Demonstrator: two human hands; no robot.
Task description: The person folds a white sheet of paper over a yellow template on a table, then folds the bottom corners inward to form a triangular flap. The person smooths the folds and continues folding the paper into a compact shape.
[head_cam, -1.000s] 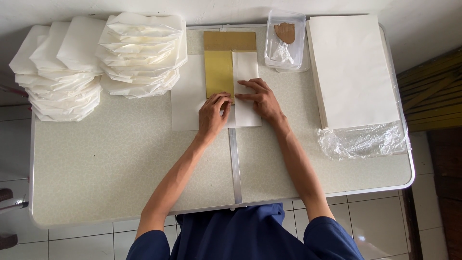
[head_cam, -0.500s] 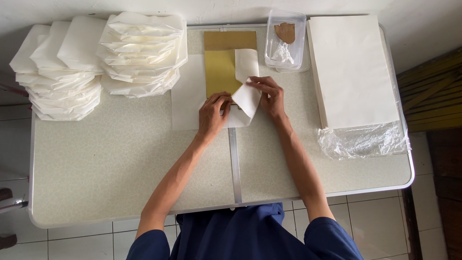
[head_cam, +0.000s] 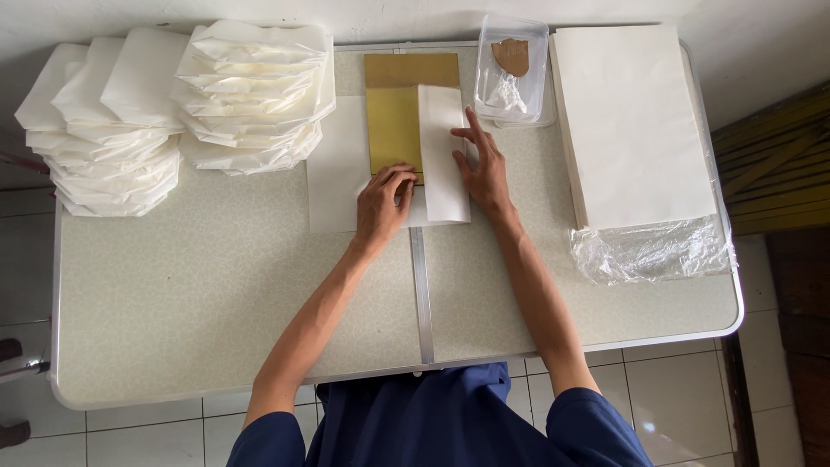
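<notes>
Where hands fold paper, speckled folding table (head_cam: 216, 294), white tiled floor (head_cam: 156, 437)

Folded packets (head_cam: 181, 104) left – card (head_cam: 393, 121) on sheet (head_cam: 333, 173) centre – paper stack (head_cam: 635, 121) right.

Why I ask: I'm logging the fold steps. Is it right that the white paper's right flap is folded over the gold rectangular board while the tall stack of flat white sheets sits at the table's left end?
Not quite. The head view shows the tall stack of flat white sheets at the table's right end, not the left. The white paper's right flap is folded over the gold rectangular board, with the right hand pressing it.
</notes>
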